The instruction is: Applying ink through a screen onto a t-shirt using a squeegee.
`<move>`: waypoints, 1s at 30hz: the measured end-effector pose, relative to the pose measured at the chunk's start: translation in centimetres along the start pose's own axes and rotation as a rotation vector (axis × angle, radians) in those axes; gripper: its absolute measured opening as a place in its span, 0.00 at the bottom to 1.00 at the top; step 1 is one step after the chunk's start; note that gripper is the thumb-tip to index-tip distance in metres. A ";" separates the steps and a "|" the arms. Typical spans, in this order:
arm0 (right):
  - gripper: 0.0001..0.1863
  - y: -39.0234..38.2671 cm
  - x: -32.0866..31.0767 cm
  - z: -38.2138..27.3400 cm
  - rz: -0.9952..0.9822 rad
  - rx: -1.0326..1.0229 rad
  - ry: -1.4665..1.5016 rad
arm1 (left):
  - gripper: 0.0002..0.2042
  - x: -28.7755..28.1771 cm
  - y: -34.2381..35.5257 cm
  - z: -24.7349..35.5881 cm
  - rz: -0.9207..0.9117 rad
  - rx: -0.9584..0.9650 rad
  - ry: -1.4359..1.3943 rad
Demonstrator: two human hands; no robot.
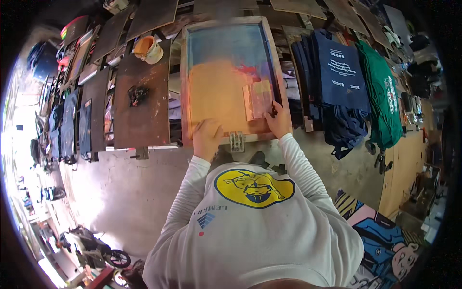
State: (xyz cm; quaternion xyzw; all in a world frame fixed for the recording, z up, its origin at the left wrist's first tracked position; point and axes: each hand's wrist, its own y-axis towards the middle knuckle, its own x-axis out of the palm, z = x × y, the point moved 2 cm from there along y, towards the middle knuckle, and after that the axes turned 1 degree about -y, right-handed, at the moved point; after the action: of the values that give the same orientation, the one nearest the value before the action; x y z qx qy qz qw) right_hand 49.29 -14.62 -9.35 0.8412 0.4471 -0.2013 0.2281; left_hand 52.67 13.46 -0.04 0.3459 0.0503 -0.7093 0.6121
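A wooden-framed screen lies before me, its mesh stained orange over the lower part and blue-grey above, with red smears. A translucent, tape-like rectangular patch sits at its right. My left hand grips the frame's lower left, fingers bent over onto the orange area. My right hand grips the lower right of the frame, fingertips beside the patch. A metal clamp sits at the middle of the front edge.
Stacks of navy printed fabric and green fabric lie right. A board on the left carries a stained bucket and a dark crumpled lump. Concrete floor lies below; a motorbike stands lower left, a cartoon panel lower right.
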 end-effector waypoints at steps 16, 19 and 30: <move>0.12 -0.2 -11.6 -2.2 -0.855 0.291 -0.242 | 0.09 1.5 -8.2 1.9 0.138 -0.179 0.160; 0.11 0.2 -13.0 -5.5 -0.911 -0.131 0.190 | 0.07 1.1 -7.8 2.1 0.194 -0.185 0.071; 0.07 -3.3 -6.4 -6.1 -0.968 0.322 0.451 | 0.08 0.1 -2.7 -1.1 -0.098 -0.213 -0.120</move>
State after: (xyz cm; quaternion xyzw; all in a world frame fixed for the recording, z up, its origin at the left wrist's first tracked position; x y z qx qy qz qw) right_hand 44.06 -13.77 -1.57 0.5861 0.7839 -0.1637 -0.1234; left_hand 50.64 14.55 -1.89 0.2331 0.1052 -0.7484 0.6120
